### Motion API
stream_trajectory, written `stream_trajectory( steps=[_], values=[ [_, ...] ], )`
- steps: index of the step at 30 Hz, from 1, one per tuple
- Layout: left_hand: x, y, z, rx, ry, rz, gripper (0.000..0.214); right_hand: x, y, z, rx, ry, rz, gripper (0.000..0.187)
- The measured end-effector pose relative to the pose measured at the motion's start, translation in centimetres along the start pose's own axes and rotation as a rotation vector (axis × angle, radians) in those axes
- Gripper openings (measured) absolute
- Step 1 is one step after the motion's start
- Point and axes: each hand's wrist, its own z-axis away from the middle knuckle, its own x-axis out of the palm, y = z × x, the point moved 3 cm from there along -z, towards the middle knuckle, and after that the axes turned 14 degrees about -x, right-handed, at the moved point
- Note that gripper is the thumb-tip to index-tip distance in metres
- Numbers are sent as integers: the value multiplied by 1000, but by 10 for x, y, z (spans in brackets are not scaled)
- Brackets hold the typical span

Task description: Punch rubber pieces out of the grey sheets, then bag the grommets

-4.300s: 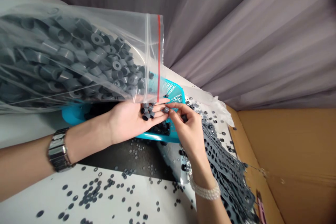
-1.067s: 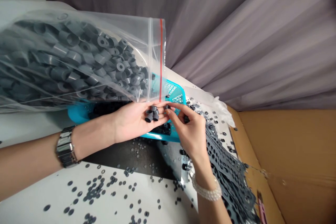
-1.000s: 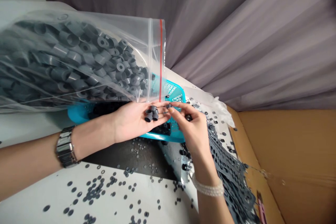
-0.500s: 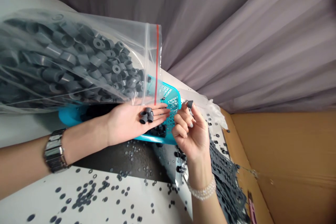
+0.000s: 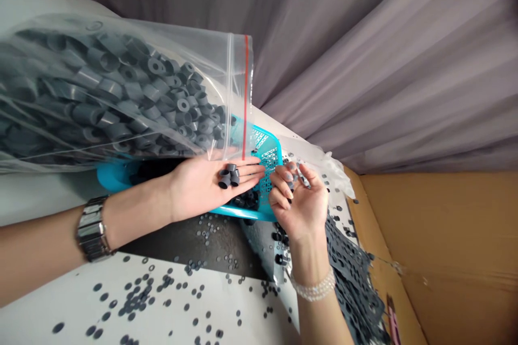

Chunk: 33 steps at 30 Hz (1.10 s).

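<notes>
My left hand (image 5: 194, 188) is stretched flat, palm up, with a small cluster of dark grey, cup-like plastic pieces (image 5: 229, 177) resting on it. Its thumb side lies just under the mouth of a clear zip bag (image 5: 237, 91) full of grey tubular pieces (image 5: 117, 91). Facing it, my right hand (image 5: 301, 197) is raised with its palm toward me. Its fingers are loosely curled and its thumb stands apart; I see nothing between them. A blue perforated basket (image 5: 243, 213) with dark pieces inside sits below and behind both hands.
Small dark discs (image 5: 135, 296) are scattered over the white table (image 5: 52, 296) and a dark sheet (image 5: 170, 240). Black perforated strips (image 5: 352, 275) are heaped at right beside a cardboard box (image 5: 441, 237). Crumpled clear plastic (image 5: 334, 167) lies near the grey curtain (image 5: 364, 64).
The dark piece at my right fingertips no longer shows there, and the thumb and forefinger have parted. My left hand keeps its pieces. The whole view has shifted slightly.
</notes>
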Motion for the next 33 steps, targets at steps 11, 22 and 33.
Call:
stream_trajectory(
  steps=[11,22,33],
  values=[
    [-2,1,-1,80,103,48,48,24,10,16,-215,-253,801,21],
    [-4,2,-1,26,28,27,51,24,8,17,-358,-211,1148,17],
    [-13,2,-4,-18,-88,99,53,8,4,3,-374,-143,1180,24]
  ],
)
